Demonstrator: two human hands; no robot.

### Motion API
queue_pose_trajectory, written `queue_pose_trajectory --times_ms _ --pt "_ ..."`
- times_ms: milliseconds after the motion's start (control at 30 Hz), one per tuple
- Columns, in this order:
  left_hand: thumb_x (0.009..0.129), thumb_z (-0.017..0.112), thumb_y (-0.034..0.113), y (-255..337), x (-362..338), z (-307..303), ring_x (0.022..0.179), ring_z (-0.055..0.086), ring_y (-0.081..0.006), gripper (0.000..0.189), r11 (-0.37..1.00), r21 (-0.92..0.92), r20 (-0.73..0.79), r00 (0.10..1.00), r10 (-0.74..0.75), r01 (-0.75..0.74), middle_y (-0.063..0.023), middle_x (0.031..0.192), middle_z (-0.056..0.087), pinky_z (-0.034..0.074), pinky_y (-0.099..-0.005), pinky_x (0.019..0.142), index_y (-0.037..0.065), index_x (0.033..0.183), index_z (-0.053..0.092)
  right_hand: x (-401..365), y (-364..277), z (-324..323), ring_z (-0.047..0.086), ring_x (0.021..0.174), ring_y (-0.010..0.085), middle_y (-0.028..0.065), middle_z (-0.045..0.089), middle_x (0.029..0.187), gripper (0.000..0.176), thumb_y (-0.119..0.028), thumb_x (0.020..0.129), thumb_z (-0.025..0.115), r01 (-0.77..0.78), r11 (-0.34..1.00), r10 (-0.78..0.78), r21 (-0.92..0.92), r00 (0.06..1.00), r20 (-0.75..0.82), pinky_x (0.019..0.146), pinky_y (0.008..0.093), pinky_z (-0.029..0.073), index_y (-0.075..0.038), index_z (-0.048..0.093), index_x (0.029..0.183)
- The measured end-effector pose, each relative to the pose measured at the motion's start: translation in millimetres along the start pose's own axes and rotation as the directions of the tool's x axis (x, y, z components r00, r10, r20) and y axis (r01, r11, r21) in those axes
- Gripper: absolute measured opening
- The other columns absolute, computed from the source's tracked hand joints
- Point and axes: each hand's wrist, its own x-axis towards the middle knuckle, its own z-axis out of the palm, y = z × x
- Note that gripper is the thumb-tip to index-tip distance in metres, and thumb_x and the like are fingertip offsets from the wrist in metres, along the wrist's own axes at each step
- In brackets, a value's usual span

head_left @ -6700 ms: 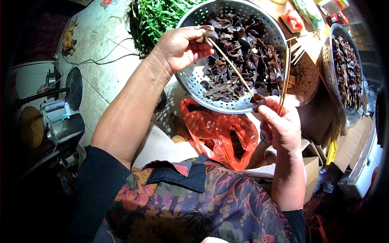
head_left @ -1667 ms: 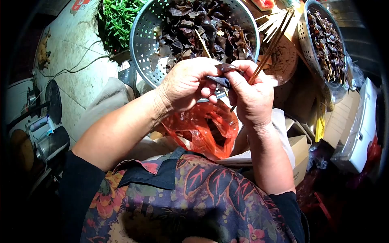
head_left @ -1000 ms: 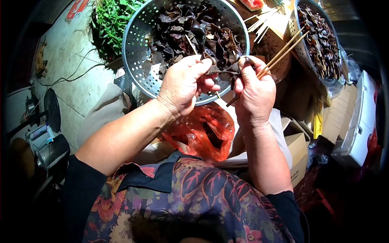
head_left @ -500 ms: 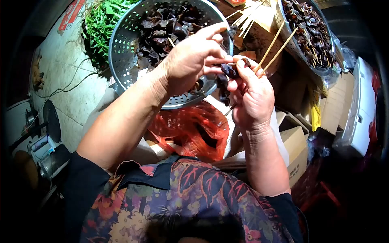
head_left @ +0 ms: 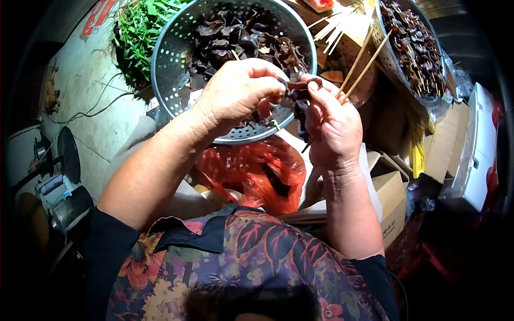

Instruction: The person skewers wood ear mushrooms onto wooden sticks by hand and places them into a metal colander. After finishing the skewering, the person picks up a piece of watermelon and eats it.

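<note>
While the left hand (head_left: 235, 92) pinches a dark mushroom (head_left: 298, 89), the right hand (head_left: 333, 124) grips skewers (head_left: 369, 64) over the colander's (head_left: 170, 60) near rim.

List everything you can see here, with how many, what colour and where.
big colander: one, silver, top centre
mushrooms: many, dark brown, heaped in the big colander
second colander: one, silver, top right, holding skewered mushrooms
loose skewers: a bunch, pale wood, between the colanders
herbs: one heap, green, top left
plastic bag: one, red, below the big colander
cardboard box: one, brown, lower right
white box: one, white, far right
cable: one, dark, floor at left
mushroom piece: one, dark, at the big colander's near rim
held skewers: two, pale wood, pointing toward the second colander
left hand: one, pinching the mushroom piece
right hand: one, gripping the held skewers, fingertip on the mushroom piece
</note>
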Motion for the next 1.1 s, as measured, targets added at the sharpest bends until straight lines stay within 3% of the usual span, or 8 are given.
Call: queue_pose_trajectory --times_ms 133,167,200,367,667,733,867,1100 --pt "0.084 0.05 0.005 -10.3 -7.9 -8.9 0.058 0.058 -0.0108 0.014 0.98 -0.196 -0.071 0.997 0.01 -0.024 -0.0069 0.073 0.062 0.051 -0.0226 0.054 0.002 0.095 0.058 -1.8 7.2 10.6 0.054 0.063 0.0038 0.0002 0.063 0.076 0.015 -0.007 0.085 0.059 0.046 0.992 -0.037 -0.116 0.996 0.077 0.055 0.0155 0.041 0.001 0.064 0.098" --pt "0.084 0.047 0.005 -12.0 -10.1 -10.6 0.061 0.061 -0.0135 0.016 0.973 -0.232 -0.097 0.995 -0.005 -0.018 -0.0087 0.075 0.063 0.053 -0.0244 0.058 0.002 0.097 0.056 0.5 14.2 9.2 0.059 0.072 0.0072 0.0056 0.066 0.086 0.016 -0.005 0.085 0.059 0.156 0.943 -0.135 -0.294 0.987 0.091 0.063 0.0176 0.047 0.003 0.063 0.099" --pt "0.084 0.048 0.005 -15.5 -10.0 -12.9 0.064 0.063 -0.0166 0.017 0.956 -0.292 -0.099 0.995 -0.016 -0.014 -0.0102 0.077 0.063 0.054 -0.0282 0.065 0.002 0.098 0.056 1.2 21.4 10.4 0.057 0.07 0.0057 0.0048 0.065 0.084 0.014 -0.005 0.085 0.06 0.232 0.945 -0.196 -0.231 0.966 0.167 0.062 0.0179 0.046 0.002 0.063 0.097" --pt "0.081 0.056 0.008 -18.6 -15.7 -25.5 0.084 0.061 -0.0166 0.024 0.873 -0.484 -0.081 0.996 0.029 -0.065 -0.007 0.095 0.06 0.051 -0.0298 0.076 0.003 0.105 0.054 -4.6 34.3 21.4 0.056 0.07 0.0063 0.0015 0.058 0.087 0.011 -0.001 0.081 0.064 0.402 0.784 -0.32 -0.472 0.915 0.247 0.061 0.0186 0.046 -0.002 0.064 0.092" --pt "0.083 0.059 0.005 -23.7 -17.6 -29.7 0.079 0.061 -0.0152 0.024 0.861 -0.492 -0.085 0.992 0.097 -0.127 -0.0067 0.09 0.06 0.052 -0.0274 0.071 0.0 0.106 0.054 -0.3 35.2 20.2 0.057 0.071 0.0095 0.0038 0.059 0.089 0.017 -0.002 0.077 0.063 0.603 0.609 -0.432 -0.516 0.797 0.422 0.066 0.0234 0.048 -0.002 0.066 0.094" --pt "0.083 0.057 0.002 -24.9 -16.0 -31.6 0.078 0.061 -0.015 0.023 0.881 -0.447 -0.1 0.988 0.121 -0.153 -0.0065 0.089 0.06 0.052 -0.0266 0.071 0.0 0.106 0.054 -6.4 23.3 24.5 0.054 0.066 0.0062 0.0017 0.061 0.084 0.019 -0.003 0.079 0.061 0.181 0.921 -0.104 -0.345 0.967 0.231 0.06 0.0196 0.044 0.0 0.064 0.097" --pt "0.083 0.057 0.0 -21.5 -20.6 -30.3 0.08 0.059 -0.0124 0.03 0.917 -0.381 0.016 0.991 0.136 -0.119 -0.0072 0.092 0.061 0.05 -0.0233 0.071 0.001 0.113 0.054 -1.3 16.2 22.8 0.043 0.056 0.0001 -0.0027 0.059 0.074 0.018 -0.012 0.082 0.063 -0.122 0.97 0.148 -0.209 0.982 0.114 0.049 0.0145 0.032 -0.003 0.064 0.098" --pt "0.081 0.062 0.004 -22.5 -22.9 -26.3 0.072 0.058 -0.0079 0.044 0.984 -0.156 0.12 0.987 0.103 -0.083 -0.0024 0.082 0.061 0.047 -0.0206 0.068 0.001 0.122 0.047 -2.5 16.1 19.1 0.045 0.057 0.0006 -0.0024 0.059 0.077 0.019 -0.013 0.081 0.065 -0.17 0.954 0.218 -0.247 0.958 0.185 0.05 0.015 0.033 -0.004 0.064 0.098"
